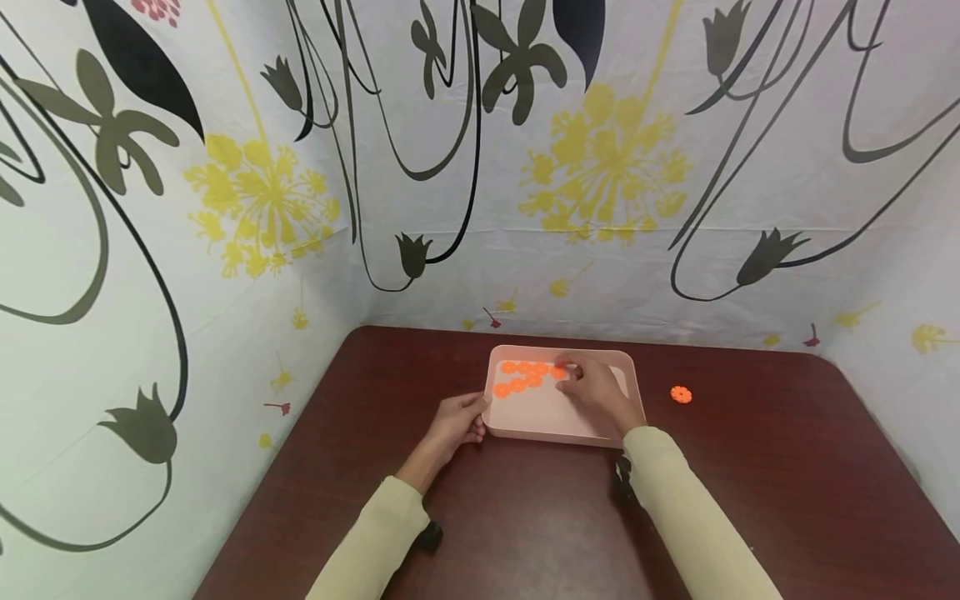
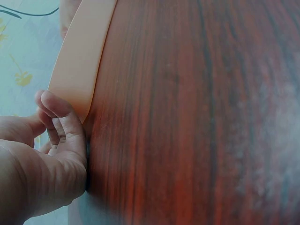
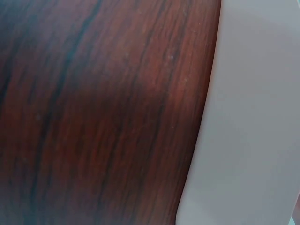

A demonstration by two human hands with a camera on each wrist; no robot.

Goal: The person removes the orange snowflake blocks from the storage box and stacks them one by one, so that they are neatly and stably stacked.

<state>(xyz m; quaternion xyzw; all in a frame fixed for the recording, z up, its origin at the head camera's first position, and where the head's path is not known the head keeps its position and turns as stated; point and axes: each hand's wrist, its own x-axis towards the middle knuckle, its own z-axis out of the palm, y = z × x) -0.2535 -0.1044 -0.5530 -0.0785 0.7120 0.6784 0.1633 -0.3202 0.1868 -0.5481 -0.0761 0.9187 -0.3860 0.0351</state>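
A shallow peach-coloured tray (image 1: 555, 417) lies on the table, with several small orange flower-shaped discs (image 1: 517, 384) grouped in its far left part. At the tray's left side, my left hand (image 1: 456, 421) grips the wall near the front corner; the left wrist view shows its fingers at the tray's end (image 2: 77, 70). My right hand (image 1: 600, 392) reaches over the tray's right side, thumb and forefinger around an orange disc (image 1: 558, 372) at the end of the far row. The right wrist view shows only the tray's outer wall (image 3: 248, 117) and wood, no hand.
One more orange disc (image 1: 681, 394) lies on the dark wood table (image 1: 525, 517), right of the tray. A white cloth (image 1: 465, 200) with a floral pattern hangs behind the table and along both sides.
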